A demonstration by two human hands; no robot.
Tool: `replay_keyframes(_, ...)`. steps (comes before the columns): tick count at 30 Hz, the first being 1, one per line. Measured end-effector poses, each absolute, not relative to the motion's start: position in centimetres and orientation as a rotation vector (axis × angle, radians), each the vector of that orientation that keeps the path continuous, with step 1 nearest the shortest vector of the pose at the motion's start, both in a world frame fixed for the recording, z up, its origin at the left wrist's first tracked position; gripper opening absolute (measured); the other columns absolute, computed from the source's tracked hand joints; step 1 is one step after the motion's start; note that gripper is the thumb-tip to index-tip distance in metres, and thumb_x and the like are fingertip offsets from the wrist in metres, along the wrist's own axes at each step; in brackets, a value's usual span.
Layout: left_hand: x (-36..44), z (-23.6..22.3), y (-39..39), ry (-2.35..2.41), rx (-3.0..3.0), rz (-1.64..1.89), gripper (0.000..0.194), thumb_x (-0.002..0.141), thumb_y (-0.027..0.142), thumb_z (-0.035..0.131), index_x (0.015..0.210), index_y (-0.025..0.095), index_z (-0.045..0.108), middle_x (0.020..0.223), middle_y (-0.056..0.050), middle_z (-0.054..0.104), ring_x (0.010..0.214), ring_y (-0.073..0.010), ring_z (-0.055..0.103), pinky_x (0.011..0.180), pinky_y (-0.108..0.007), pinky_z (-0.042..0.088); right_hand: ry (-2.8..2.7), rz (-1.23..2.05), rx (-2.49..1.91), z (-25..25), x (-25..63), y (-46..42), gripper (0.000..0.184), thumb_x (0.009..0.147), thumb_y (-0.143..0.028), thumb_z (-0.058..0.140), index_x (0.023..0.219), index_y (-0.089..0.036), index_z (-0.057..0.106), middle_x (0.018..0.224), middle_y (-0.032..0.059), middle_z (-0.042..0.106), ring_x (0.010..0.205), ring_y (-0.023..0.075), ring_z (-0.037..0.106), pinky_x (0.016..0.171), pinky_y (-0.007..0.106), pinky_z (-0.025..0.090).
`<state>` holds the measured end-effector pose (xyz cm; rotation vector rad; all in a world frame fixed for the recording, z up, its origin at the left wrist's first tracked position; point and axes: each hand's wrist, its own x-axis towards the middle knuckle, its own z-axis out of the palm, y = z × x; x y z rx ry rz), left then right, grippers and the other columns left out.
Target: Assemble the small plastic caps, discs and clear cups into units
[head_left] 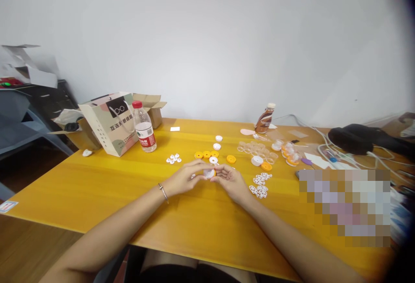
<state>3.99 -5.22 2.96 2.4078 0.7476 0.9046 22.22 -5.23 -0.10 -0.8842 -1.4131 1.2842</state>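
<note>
Over the middle of the table, my left hand (184, 177) and my right hand (231, 182) meet with fingers closed around a small round white-and-orange piece (210, 173). Fingers cover part of it. Just beyond lie orange round caps (206, 155) in a row, another orange cap (231, 159), and white round caps (217, 146). Small white pegged pieces (174, 159) are grouped beyond my left hand. To the right of my right hand are white openwork flat pieces (260, 180), a white ring (257, 160), an orange ring (266, 166) and clear cups (256, 149).
A water bottle (145, 133), a paper bag (112, 125) and a cardboard box (152, 109) stand at the left. Behind the cups is a brown drink bottle (265, 119). Clear-and-orange assembled pieces (289, 153), cables (324, 151) and a black item (353, 140) occupy the right.
</note>
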Motion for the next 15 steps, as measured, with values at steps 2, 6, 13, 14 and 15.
replay_keyframes(2,3.86,2.79,-5.16,0.734,2.429,0.887,0.038,0.081,0.011,0.044,0.116,0.024,0.049,0.106,-0.005,0.054,0.098,-0.0149,0.05,0.087,-0.029,0.04,-1.403,1.316,-0.891,0.03,22.22,-5.28,0.022,0.055,-0.018,0.07,0.074,-0.019,0.059,0.072,0.0,0.065,0.069,0.0133,0.059,0.073,0.029,0.046)
replay_keyframes(6,3.62,2.41,-5.1,0.807,2.453,0.863,0.035,0.081,0.017,0.047,0.115,0.024,0.05,0.1,-0.005,0.056,0.092,-0.0149,0.052,0.083,-0.03,0.042,-1.387,1.338,-0.897,0.05,22.09,-5.43,0.024,0.053,-0.02,0.072,0.073,-0.018,0.059,0.071,-0.0002,0.065,0.068,0.013,0.059,0.073,0.029,0.045)
replay_keyframes(13,3.63,2.59,-5.11,0.829,2.421,0.843,0.033,0.079,0.024,0.051,0.111,0.02,0.054,0.098,-0.006,0.058,0.087,-0.0146,0.054,0.08,-0.028,0.043,-1.37,1.364,-0.91,-0.49,21.93,-5.46,0.03,0.054,-0.021,0.073,0.075,-0.019,0.051,0.073,-0.0008,0.064,0.069,0.0123,0.06,0.071,0.027,0.045)
replay_keyframes(14,3.68,2.58,-5.05,0.82,2.404,0.84,0.032,0.078,0.025,0.052,0.11,0.02,0.054,0.099,-0.006,0.058,0.087,-0.0147,0.054,0.079,-0.028,0.044,-1.355,1.364,-0.91,-0.59,21.91,-5.49,0.032,0.054,-0.021,0.073,0.075,-0.02,0.049,0.071,-0.0019,0.064,0.067,0.0117,0.06,0.069,0.026,0.046)
replay_keyframes(15,3.74,2.54,-4.99,0.821,2.382,0.845,0.032,0.076,0.025,0.054,0.108,0.019,0.055,0.098,-0.006,0.059,0.085,-0.0146,0.055,0.079,-0.027,0.044,-1.344,1.369,-0.906,-0.65,21.91,-5.51,0.034,0.055,-0.022,0.073,0.076,-0.021,0.046,0.069,-0.0032,0.063,0.065,0.0112,0.06,0.068,0.026,0.046)
